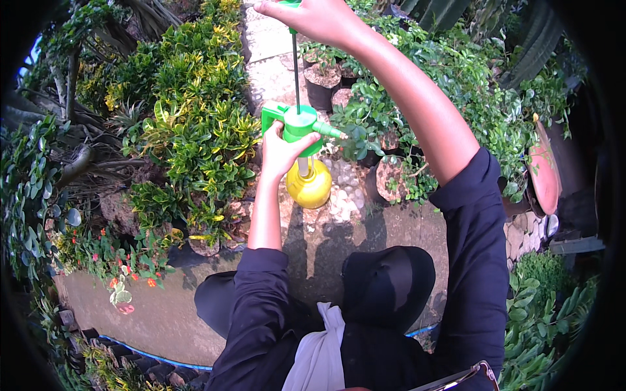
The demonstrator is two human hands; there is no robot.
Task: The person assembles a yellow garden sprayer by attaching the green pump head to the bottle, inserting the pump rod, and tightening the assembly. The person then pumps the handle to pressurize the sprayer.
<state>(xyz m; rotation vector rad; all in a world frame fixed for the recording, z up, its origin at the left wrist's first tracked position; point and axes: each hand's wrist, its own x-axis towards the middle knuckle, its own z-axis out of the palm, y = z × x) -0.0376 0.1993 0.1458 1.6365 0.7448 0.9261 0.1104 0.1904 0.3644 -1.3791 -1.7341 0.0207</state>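
My left hand is closed around the green head of a pump sprayer, thumb across its front. A short green nozzle points right from the head. Below it, a pale tube leads to a round yellow bottle; whether head and bottle are joined I cannot tell. A thin black pump rod rises out of the head. At the top edge of the view my right hand grips the green pump handle, which is partly cut off.
Yellow-green leafy shrubs line the left side. Potted plants and dense green bushes stand on the right. White pebbles lie beside the bottle. Beneath me is a concrete path, and my bent knees are close by.
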